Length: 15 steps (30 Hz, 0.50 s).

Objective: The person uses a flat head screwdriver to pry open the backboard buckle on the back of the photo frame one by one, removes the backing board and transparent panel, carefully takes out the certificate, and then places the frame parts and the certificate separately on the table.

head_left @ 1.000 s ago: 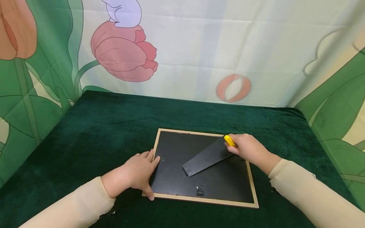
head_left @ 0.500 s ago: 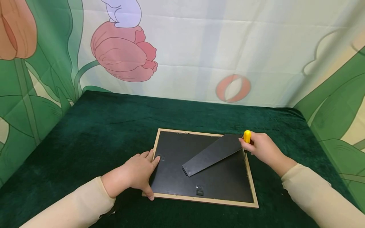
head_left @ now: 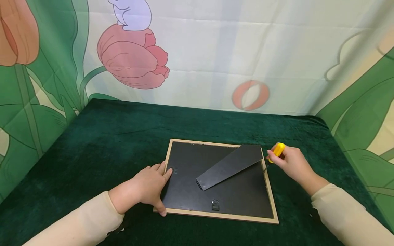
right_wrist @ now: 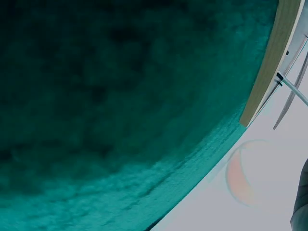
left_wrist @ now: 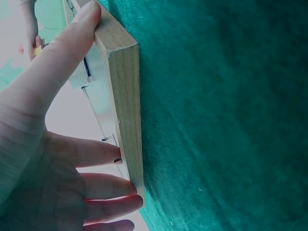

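Observation:
A picture frame (head_left: 215, 216) with a light wooden rim lies face down, its black back panel (head_left: 243, 198) up. The black easel leg (head_left: 231, 167) slants across the panel. My left hand (head_left: 150, 184) rests spread on the frame's left end, thumb at the near corner; in the left wrist view its fingers (left_wrist: 103, 185) touch the wooden side (left_wrist: 127, 110). My right hand (head_left: 292, 162) grips a screwdriver by its yellow handle (head_left: 277, 152), just off the right rim. In the right wrist view the metal shaft (right_wrist: 294, 90) points at the rim's inner edge.
A dark green velvet cloth (head_left: 123, 130) covers the table. Behind it hangs a printed curtain (head_left: 200, 51) with tulips. A small metal hanger (head_left: 215, 205) sits near the panel's near edge.
My right hand has moved right with the screwdriver, from over the easel leg's top to outside the right rim, and the handle's tilt has changed. Left hand and frame stay put.

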Motion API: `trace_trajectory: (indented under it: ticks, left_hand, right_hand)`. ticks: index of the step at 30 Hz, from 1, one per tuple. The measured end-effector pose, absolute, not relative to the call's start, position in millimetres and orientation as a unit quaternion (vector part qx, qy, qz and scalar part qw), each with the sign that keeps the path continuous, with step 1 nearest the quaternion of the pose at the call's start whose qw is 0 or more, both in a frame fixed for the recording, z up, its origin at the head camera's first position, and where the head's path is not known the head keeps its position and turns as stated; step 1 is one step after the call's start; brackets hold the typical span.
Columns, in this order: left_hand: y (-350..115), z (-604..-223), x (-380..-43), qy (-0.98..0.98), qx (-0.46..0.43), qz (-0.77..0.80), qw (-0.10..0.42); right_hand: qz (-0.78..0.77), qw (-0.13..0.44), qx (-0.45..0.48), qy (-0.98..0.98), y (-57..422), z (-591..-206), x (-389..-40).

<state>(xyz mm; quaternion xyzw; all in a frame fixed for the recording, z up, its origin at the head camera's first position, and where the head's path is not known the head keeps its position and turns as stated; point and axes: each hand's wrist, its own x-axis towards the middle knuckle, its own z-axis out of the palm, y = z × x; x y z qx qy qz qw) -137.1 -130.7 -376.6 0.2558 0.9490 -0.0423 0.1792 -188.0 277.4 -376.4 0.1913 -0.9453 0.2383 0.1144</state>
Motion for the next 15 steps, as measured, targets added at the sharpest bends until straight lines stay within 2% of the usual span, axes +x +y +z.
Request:
trace_trajectory:
  ticks: [9, 15]
  left_hand:
    - [-129, -375, -136, 0.948, 0.261, -0.032, 0.178]
    - [-129, -375, -136, 0.949, 0.262, -0.031, 0.172]
  right_hand:
    - [0.248, 0.1, 0.193, -0.944, 277, -377, -180]
    - [0.209, 0.119, 0.217, -0.946, 267, -370, -170]
